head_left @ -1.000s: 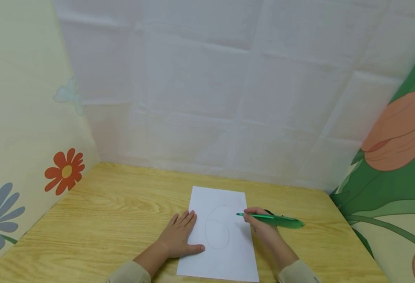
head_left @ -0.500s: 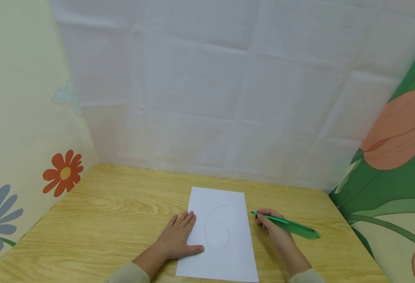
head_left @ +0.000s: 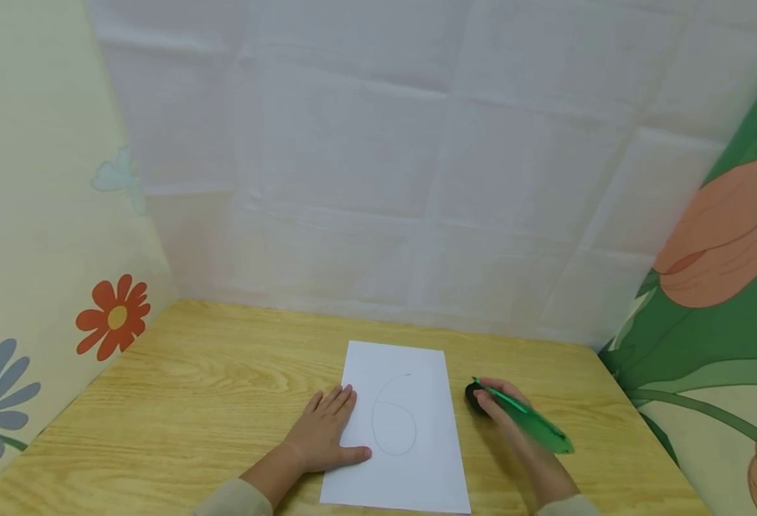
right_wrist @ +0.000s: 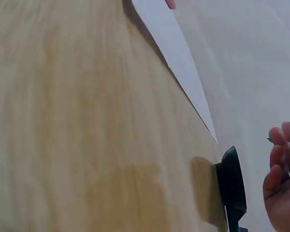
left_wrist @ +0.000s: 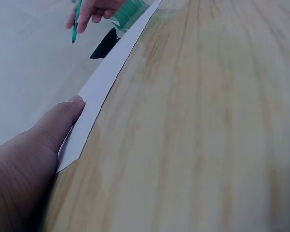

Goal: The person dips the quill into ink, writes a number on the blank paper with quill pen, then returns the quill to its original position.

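Observation:
My left hand [head_left: 322, 433] rests flat with straight fingers on the left edge of a white sheet of paper [head_left: 430, 466]. A thin curved line like a "6" [head_left: 415, 423] is drawn on it. Off the sheet's right edge, my right hand [head_left: 498, 417] pinches a green feather pen [head_left: 540, 428], the plume trailing back over the wrist. Close by the fingertips is a black rounded object [head_left: 472, 399], partly hidden by the hand. From the right wrist, this black object [right_wrist: 232, 186] appears on the table, apart from the fingers; its kind is unclear.
The wood-grain table [head_left: 243, 373] spreads around the paper. White cloth [head_left: 353, 179] hangs behind it. Flower-printed panels stand at the left [head_left: 24, 215] and right [head_left: 727, 315].
My right hand has moved right with the feather pen, away from above the paper to beside the black object, which now shows more. The left hand stays on the sheet.

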`<state>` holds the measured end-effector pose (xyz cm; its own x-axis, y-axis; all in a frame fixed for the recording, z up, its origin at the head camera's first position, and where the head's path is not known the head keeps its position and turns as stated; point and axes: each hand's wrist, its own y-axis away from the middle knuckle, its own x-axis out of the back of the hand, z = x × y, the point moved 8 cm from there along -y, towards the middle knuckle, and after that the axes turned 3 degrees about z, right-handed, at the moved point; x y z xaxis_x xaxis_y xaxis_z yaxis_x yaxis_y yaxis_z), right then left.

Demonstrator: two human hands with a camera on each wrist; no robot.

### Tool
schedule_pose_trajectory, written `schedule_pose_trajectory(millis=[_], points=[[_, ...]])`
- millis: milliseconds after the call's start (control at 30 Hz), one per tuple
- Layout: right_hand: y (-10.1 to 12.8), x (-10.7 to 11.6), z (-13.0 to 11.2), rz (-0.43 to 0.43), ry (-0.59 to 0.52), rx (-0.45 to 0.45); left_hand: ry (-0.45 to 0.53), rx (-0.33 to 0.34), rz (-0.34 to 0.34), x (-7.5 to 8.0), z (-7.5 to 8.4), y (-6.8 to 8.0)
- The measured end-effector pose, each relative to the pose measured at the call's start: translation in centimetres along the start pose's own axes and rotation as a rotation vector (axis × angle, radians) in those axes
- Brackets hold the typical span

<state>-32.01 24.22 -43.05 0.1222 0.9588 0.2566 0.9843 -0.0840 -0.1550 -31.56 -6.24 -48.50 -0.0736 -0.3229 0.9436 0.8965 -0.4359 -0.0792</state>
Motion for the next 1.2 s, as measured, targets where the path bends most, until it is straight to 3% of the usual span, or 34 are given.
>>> schedule_pose_trajectory(millis=[100,267,433,833,1200], points=[[0.4,-0.3,-1.0,-0.044,0.0,0.069,0.0,-0.001,-0.001,0.1,0.1,0.1],[-0.1,-0.2,0.1,-0.055,0.11,-0.027,0.003,-0.002,-0.003,0.2,0.3,0.1],[-0.5,0.2,0.7,-0.027,0.145,-0.02,-0.003,0.0,-0.001,0.3,0.4,0.2],[-0.6,2.0,1.9,0.059,-0.033,-0.157,0.008,0.002,-0.005,0.4,0.5,0.1],[-0.4,3.3,3.3,0.109,-0.129,-0.269,0.002,0.002,0.002,-0.1,0.1,0.0]])
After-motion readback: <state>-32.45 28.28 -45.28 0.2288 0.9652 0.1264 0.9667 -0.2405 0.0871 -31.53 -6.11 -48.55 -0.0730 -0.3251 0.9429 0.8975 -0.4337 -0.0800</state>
